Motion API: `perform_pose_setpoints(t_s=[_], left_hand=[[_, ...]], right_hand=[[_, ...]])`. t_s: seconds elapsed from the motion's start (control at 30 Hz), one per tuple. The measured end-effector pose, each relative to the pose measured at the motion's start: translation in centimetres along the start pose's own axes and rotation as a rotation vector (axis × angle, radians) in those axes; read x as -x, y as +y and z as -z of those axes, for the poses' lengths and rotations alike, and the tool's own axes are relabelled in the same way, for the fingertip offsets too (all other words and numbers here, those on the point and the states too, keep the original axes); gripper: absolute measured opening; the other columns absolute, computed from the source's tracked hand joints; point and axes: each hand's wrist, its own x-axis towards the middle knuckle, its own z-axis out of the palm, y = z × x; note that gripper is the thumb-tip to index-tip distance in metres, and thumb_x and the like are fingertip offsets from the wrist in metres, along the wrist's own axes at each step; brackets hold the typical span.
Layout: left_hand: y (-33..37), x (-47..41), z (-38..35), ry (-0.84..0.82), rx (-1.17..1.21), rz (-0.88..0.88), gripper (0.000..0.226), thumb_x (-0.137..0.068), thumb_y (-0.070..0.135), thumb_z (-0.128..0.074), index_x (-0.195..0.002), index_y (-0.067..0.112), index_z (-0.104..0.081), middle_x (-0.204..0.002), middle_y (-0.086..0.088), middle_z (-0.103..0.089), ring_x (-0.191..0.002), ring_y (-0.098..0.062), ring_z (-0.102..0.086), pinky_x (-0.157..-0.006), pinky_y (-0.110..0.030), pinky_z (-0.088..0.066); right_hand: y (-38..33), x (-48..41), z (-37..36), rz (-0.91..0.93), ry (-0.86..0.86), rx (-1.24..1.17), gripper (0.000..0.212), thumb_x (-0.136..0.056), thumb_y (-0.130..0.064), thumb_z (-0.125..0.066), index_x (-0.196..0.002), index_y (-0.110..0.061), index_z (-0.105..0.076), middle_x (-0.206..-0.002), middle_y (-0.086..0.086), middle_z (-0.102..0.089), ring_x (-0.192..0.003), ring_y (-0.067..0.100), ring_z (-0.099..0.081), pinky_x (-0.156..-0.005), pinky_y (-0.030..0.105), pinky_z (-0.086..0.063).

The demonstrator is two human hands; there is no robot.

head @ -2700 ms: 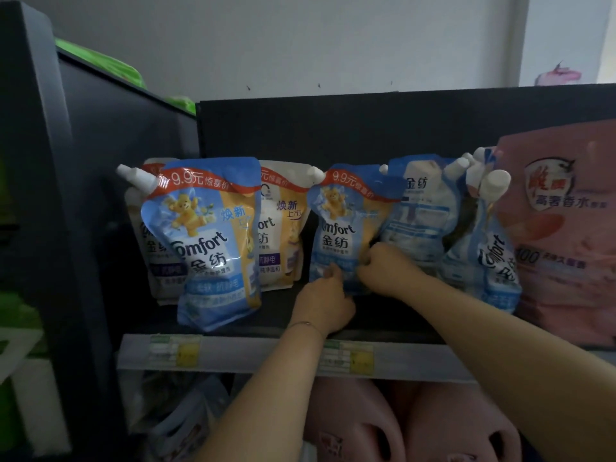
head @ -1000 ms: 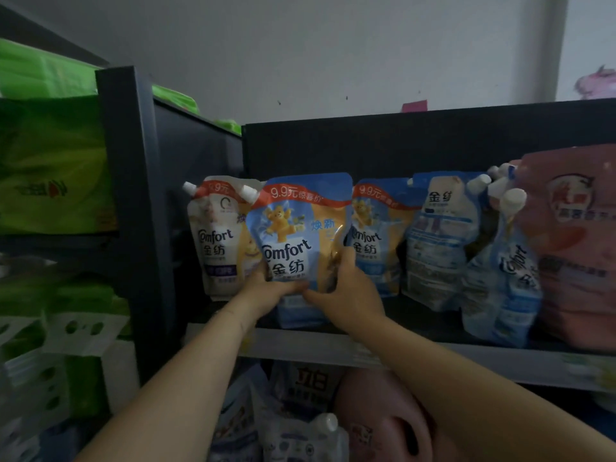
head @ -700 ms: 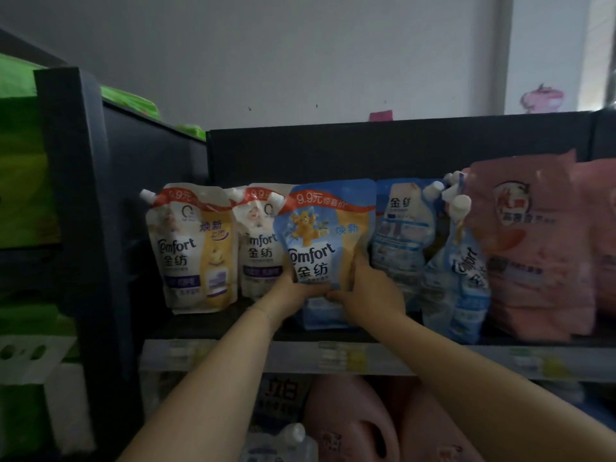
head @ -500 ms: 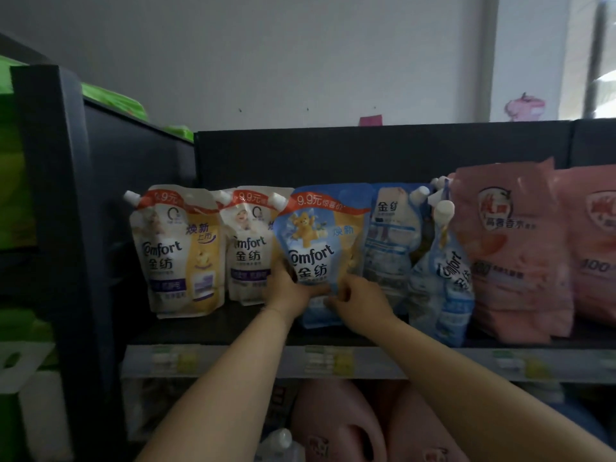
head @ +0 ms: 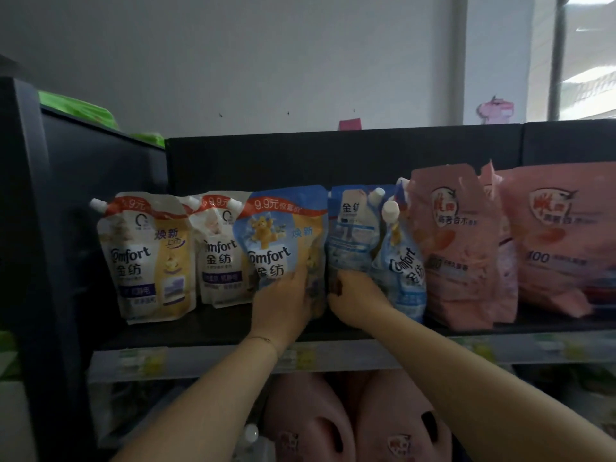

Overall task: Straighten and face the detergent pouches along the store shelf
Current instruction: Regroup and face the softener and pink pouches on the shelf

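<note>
Several Comfort pouches stand on the dark shelf (head: pixel 206 328). Two white-and-yellow pouches (head: pixel 146 258) (head: pixel 221 251) face forward at the left. A blue pouch (head: pixel 283 241) faces forward beside them; my left hand (head: pixel 283 301) holds its lower part, fingers on its front. To its right a blue pouch (head: pixel 350 235) shows its back label. My right hand (head: pixel 353 295) grips that one's bottom edge. A third blue pouch (head: pixel 405 271) stands turned sideways and tilted against the pink bags.
Large pink pouches (head: pixel 456 248) (head: pixel 560 241) fill the shelf's right side. A price-tag strip (head: pixel 200 361) runs along the front edge. Pink jugs (head: pixel 310 425) (head: pixel 400 425) sit on the shelf below. A dark upright panel (head: pixel 50 261) closes the left end.
The front-facing blue pouch went from the left end to right of the two white pouches. My right hand let go of it and shifted to the base of the back-facing pouch.
</note>
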Motion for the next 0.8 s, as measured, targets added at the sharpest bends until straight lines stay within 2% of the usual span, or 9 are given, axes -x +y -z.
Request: perform_pose_setpoints(t_s=[0.07,0.2,0.3,0.37,0.47,0.57,0.67,0.73,0.8], left_hand=[[1.4,-0.2,-0.2,-0.060,0.056,0.008,0.024,-0.098,0.029,-0.046,-0.119,0.018,-0.049,-0.104,-0.003,-0.061,-0.084,-0.023,-0.061,-0.059,-0.032,-0.046],[3.7,-1.2,-1.7,-0.154,0.198,0.099,0.033,-0.095,0.029,-0.051,-0.124,0.017,-0.042,-0.101,-0.009,-0.063,-0.086,-0.028,-0.062,-0.065,-0.037,-0.052],[5.5,-2.2,-2.7,-0.197,0.304,0.176,0.032,-0.092,0.033,-0.056,-0.118,0.018,-0.044,-0.100,-0.009,-0.064,-0.090,-0.028,-0.064,-0.072,-0.041,-0.055],[6.6,-3.0,-3.3,-0.241,0.383,0.248,0.039,-0.090,0.032,-0.060,-0.121,0.017,-0.042,-0.104,-0.010,-0.065,-0.092,-0.028,-0.065,-0.076,-0.039,-0.055],[8.3,-4.0,-4.7,-0.287,0.512,0.359,0.058,-0.087,0.032,-0.064,-0.134,0.013,-0.034,-0.117,-0.015,-0.063,-0.101,-0.030,-0.063,-0.084,-0.037,-0.054],[9.4,-4.8,-6.1,-0.262,0.592,0.471,0.074,-0.084,0.035,-0.068,-0.140,0.012,-0.026,-0.125,-0.016,-0.058,-0.108,-0.030,-0.061,-0.087,-0.036,-0.052],[9.9,-5.4,-7.5,-0.227,0.592,0.584,0.090,-0.080,0.040,-0.073,-0.145,0.015,-0.015,-0.129,-0.017,-0.055,-0.111,-0.032,-0.059,-0.090,-0.041,-0.051],[10.0,-5.7,-8.2,-0.210,0.552,0.615,0.091,-0.080,0.039,-0.074,-0.144,0.015,-0.014,-0.129,-0.018,-0.053,-0.112,-0.034,-0.058,-0.091,-0.044,-0.051],[9.9,-5.9,-8.5,-0.193,0.518,0.610,0.084,-0.084,0.036,-0.071,-0.143,0.014,-0.016,-0.128,-0.019,-0.054,-0.111,-0.035,-0.058,-0.090,-0.047,-0.051]], right_hand=[[1.1,-0.4,0.0,0.001,-0.019,0.050,0.015,-0.091,-0.018,-0.051,-0.077,-0.016,-0.056,-0.078,0.004,-0.059,-0.075,0.024,-0.058,-0.063,0.032,-0.052],[2.5,-0.9,0.9,-0.022,-0.065,0.145,0.016,-0.094,-0.019,-0.047,-0.087,-0.014,-0.061,-0.084,0.008,-0.062,-0.078,0.027,-0.060,-0.063,0.031,-0.049],[3.7,-1.2,2.2,-0.047,-0.036,0.104,0.016,-0.095,-0.018,-0.049,-0.107,-0.011,-0.057,-0.104,0.013,-0.062,-0.095,0.030,-0.060,-0.085,0.041,-0.054],[4.8,-1.1,3.1,-0.114,0.006,0.088,0.024,-0.093,-0.022,-0.053,-0.114,-0.010,-0.049,-0.115,0.014,-0.055,-0.106,0.031,-0.056,-0.093,0.043,-0.049],[7.2,-1.6,3.7,-0.147,0.028,0.140,0.031,-0.090,-0.028,-0.054,-0.114,-0.010,-0.045,-0.123,0.015,-0.052,-0.114,0.032,-0.052,-0.097,0.042,-0.046],[8.8,-2.7,3.9,-0.156,0.038,0.130,0.036,-0.083,-0.034,-0.050,-0.111,-0.012,-0.048,-0.120,0.016,-0.055,-0.111,0.034,-0.054,-0.095,0.045,-0.048],[9.8,-3.4,3.7,-0.203,0.029,0.144,0.048,-0.084,-0.034,-0.057,-0.124,-0.012,-0.043,-0.129,0.015,-0.048,-0.121,0.034,-0.049,-0.100,0.044,-0.045],[10.9,-4.4,3.1,-0.213,0.049,0.176,0.064,-0.079,-0.044,-0.058,-0.134,-0.016,-0.038,-0.138,0.013,-0.043,-0.126,0.034,-0.044,-0.102,0.045,-0.043],[13.3,-7.0,1.7,-0.202,0.083,0.200,0.075,-0.069,-0.055,-0.053,-0.135,-0.021,-0.039,-0.139,0.014,-0.045,-0.122,0.035,-0.047,-0.099,0.046,-0.046]])
